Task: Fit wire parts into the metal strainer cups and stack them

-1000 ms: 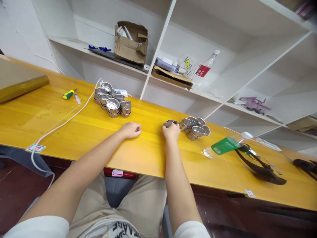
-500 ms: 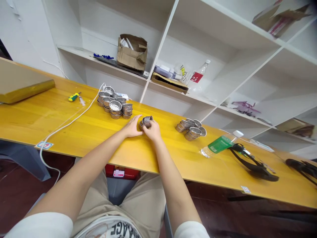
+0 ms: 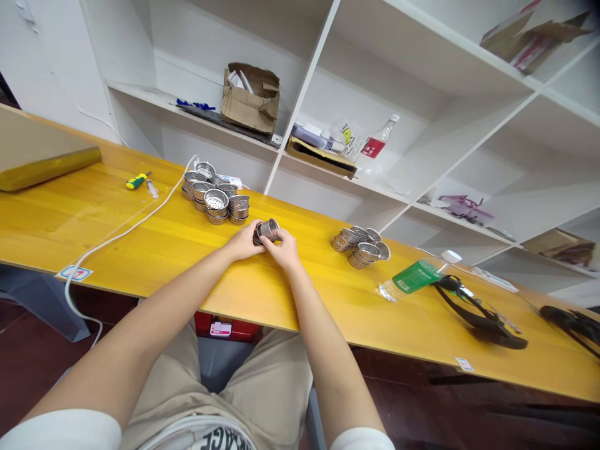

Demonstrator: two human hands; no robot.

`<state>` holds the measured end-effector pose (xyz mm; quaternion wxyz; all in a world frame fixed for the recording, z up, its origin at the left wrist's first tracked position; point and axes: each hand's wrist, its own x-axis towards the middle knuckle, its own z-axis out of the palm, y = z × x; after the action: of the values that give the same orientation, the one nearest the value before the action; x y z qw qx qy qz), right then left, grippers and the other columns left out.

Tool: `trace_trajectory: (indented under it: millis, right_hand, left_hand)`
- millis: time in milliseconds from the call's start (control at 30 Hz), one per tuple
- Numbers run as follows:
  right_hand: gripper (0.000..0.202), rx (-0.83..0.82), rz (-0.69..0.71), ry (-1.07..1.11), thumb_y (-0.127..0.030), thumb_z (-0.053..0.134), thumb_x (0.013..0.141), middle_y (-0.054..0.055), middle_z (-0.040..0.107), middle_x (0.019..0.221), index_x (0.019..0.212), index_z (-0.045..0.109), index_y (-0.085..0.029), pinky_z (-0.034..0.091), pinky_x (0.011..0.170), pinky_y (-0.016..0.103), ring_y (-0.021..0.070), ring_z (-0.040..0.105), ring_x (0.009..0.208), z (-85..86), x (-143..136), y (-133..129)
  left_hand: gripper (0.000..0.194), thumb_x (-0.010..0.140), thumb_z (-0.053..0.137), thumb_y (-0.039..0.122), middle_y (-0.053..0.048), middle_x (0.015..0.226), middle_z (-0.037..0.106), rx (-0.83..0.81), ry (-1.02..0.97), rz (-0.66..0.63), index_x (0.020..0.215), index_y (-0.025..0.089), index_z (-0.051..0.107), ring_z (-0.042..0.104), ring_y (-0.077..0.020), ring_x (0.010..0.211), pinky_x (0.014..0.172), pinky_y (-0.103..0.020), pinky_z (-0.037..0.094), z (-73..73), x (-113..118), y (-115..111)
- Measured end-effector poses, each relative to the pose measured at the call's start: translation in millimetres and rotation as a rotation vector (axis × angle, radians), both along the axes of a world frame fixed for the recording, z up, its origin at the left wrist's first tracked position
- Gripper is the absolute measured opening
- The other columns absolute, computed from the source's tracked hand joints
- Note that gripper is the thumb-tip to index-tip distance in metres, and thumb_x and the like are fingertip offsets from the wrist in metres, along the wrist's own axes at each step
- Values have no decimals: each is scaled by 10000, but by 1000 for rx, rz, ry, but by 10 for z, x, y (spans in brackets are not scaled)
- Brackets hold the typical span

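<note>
Over the middle of the yellow table [image 3: 225, 275], a small stack of perforated metal strainer cups [image 3: 268, 230] lies tilted between my hands. My left hand [image 3: 246, 242] is closed around the stack's left end. My right hand [image 3: 284, 249] grips the right-hand cup, thumb on its near side. How many cups are nested there I cannot tell. To the left stand several stacks of matching strainer cups [image 3: 216, 203], mouths up. A smaller group of stacked strainer cups [image 3: 365, 252] is to the right, some of them leaning.
A white cable [image 3: 135, 231] runs over the table's left side, near a yellow-green screwdriver [image 3: 137, 181]. Right of the cups lie a green-labelled bottle [image 3: 417, 275] and a black strap-like item [image 3: 482, 319]. White shelves [image 3: 422, 125] rise behind, holding a cardboard box [image 3: 250, 99].
The held cups have shifted slightly left and tilted. My left hand, stretched out beside them before, has closed on them; my right hand keeps its grip.
</note>
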<state>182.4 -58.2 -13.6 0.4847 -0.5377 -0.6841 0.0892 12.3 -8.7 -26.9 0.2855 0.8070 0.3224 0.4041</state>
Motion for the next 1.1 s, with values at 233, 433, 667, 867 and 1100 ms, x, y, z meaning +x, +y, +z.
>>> trace_trajectory:
  millis: [233, 433, 667, 867, 1100]
  right_hand:
    - [287, 35, 4, -7, -494, 675, 864, 56, 704, 875, 794, 664, -216, 492, 832, 348, 215, 635, 839, 19, -16, -18]
    - [264, 34, -11, -26, -478, 707, 840, 54, 711, 888, 809, 660, -220, 506, 844, 354, 220, 644, 844, 3, -25, -20]
    - [236, 77, -67, -160, -444, 716, 862, 75, 706, 926, 848, 668, -213, 506, 855, 348, 232, 646, 879, 8, 13, -8]
    - [175, 40, -425, -196, -355, 634, 908, 149, 722, 1035, 908, 701, -193, 487, 903, 411, 281, 637, 949, -115, 406, 151]
    - [227, 216, -470, -99, -318, 530, 942, 183, 717, 1088, 945, 718, -193, 447, 1021, 529, 327, 606, 1050, -71, 668, 139]
  left_hand:
    - [775, 765, 788, 431, -136, 1341, 683, 6, 18, 16, 1438, 191, 490, 686, -323, 1191, 1026, -461, 539, 6, -7, -5]
    - [726, 800, 770, 434, -109, 1362, 693, 22, -36, -44, 1454, 229, 533, 676, -311, 1232, 1079, -446, 523, 12, -7, -12]
    - [949, 829, 726, 538, -165, 1544, 562, -43, 93, 8, 1620, 190, 332, 579, -362, 1387, 1178, -502, 453, -2, -24, -8]
    - [876, 884, 656, 509, -150, 1519, 569, -62, 160, 43, 1623, 223, 285, 629, -316, 1305, 1155, -504, 471, -47, -13, 13]
    - [753, 897, 641, 446, -145, 1429, 608, 22, 119, 47, 1557, 214, 364, 655, -296, 1233, 1120, -505, 499, -83, -6, 26]
